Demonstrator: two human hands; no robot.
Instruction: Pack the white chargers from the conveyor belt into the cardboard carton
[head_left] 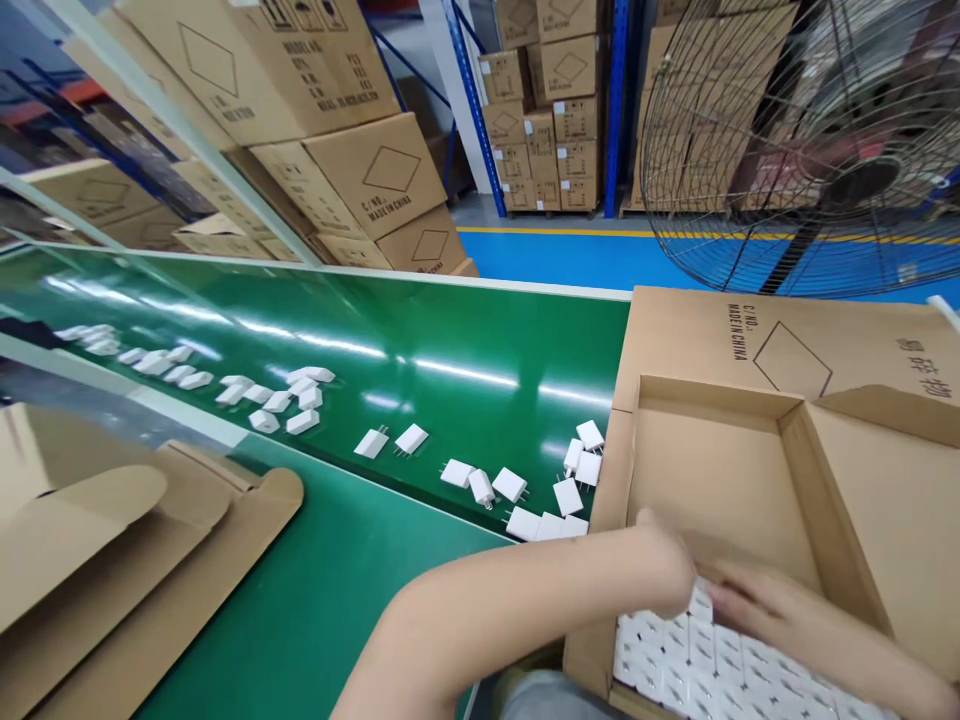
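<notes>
Many white chargers (697, 660) packed in tight rows at bottom of open cardboard box (720, 470), near corner. Right hand (757, 603) flat on rows, fingers stretched, close together. Left hand (664, 562) just beside it over same rows, blurred; cannot tell its grip. Box sits at right end of green counter (420, 330). Loose chargers (517, 485) strewn along counter, nearest by box wall. Folded cartons (112, 540) far left, fan (810, 140) behind box.

Ahead of me a glossy green belt (450, 340) crosses mid-frame, streaked with lamp glare. Brown cartons (375, 180) are stacked at upper left and blue racks (616, 100) stand top centre. A big wire fan (810, 140), perhaps spinning, fills the upper right above the blue floor (555, 260).
</notes>
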